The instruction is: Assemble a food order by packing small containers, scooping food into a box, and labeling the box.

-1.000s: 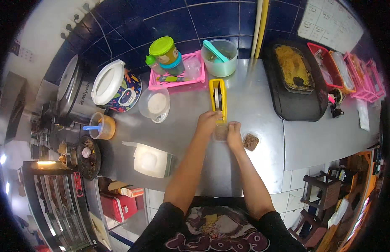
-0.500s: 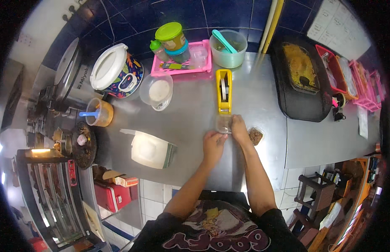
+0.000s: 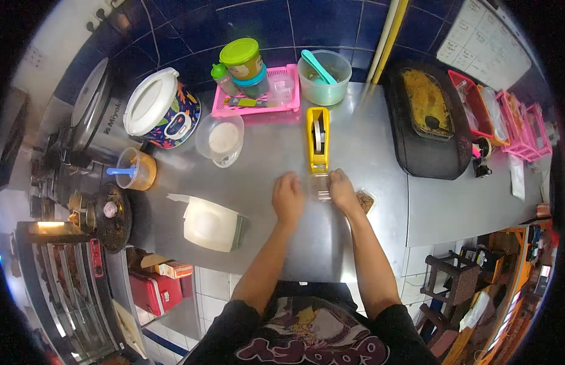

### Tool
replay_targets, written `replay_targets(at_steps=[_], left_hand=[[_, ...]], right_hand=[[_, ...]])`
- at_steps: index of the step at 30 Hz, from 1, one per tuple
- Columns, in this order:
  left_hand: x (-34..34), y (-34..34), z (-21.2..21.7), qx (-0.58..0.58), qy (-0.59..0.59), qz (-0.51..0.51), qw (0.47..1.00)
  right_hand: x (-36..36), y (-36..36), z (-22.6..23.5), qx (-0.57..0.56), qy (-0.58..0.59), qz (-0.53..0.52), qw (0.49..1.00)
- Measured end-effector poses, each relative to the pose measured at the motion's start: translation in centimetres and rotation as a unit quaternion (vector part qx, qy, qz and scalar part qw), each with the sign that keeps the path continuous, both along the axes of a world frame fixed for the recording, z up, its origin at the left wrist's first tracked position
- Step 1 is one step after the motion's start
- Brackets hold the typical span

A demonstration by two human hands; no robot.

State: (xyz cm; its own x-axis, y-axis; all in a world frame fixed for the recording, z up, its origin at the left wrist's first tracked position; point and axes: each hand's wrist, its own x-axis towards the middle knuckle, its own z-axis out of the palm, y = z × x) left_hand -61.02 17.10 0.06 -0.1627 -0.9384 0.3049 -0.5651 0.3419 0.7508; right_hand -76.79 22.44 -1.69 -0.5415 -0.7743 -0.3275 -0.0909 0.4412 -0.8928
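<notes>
A small clear plastic container (image 3: 320, 188) sits at the front end of a yellow tape dispenser (image 3: 317, 140). My right hand (image 3: 343, 191) grips its right side, fingers closed on the edge. To the left, apart from the container, is my left hand (image 3: 288, 198) above the steel counter; its fingers are smeared by motion, and whether anything small is in them cannot be made out. Partly behind my right wrist lies another small clear container with brown crumbly food (image 3: 365, 199).
A white carton-like box (image 3: 210, 223) stands left of my arms. Behind are a lidded tub (image 3: 220, 135), a pink basket (image 3: 258, 111), a bowl with a turquoise handle (image 3: 324, 85) and a patterned cooker (image 3: 167, 115). A black tray (image 3: 428, 161) bears a dish on the right.
My left hand has let go of the clear container and moved left. My right hand still holds the container by the dispenser. The whole view has shifted slightly.
</notes>
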Motion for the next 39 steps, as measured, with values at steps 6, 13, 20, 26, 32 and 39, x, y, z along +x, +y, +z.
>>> replay_targets(at_steps=[6, 13, 20, 26, 32, 39], left_hand=[[-0.9, -3.3, 2.4, 0.173, 0.033, -0.139, 0.974], [-1.0, -2.7, 2.7, 0.231, 0.101, -0.088, 0.964], [-1.9, -1.3, 3.0, 0.399, 0.219, -0.177, 0.873], [-2.4, 0.0, 2.2, 0.388, 0.217, -0.147, 0.883], [-3.8, -1.4, 2.5, 0.406, 0.139, -0.093, 0.898], [-2.2, -2.3, -3.4, 0.390, -0.058, -0.104, 0.913]], right_hand=[[2.2, 0.7, 2.9, -0.064, 0.009, 0.015, 0.998], [5.7, 5.1, 4.1, -0.073, 0.040, -0.019, 0.996], [5.6, 5.3, 6.3, -0.076, 0.014, -0.015, 0.997], [5.6, 6.4, 5.8, -0.053, 0.019, -0.015, 0.998], [4.8, 4.7, 4.7, -0.111, 0.081, -0.041, 0.990], [5.6, 5.1, 2.5, -0.168, 0.091, -0.007, 0.982]])
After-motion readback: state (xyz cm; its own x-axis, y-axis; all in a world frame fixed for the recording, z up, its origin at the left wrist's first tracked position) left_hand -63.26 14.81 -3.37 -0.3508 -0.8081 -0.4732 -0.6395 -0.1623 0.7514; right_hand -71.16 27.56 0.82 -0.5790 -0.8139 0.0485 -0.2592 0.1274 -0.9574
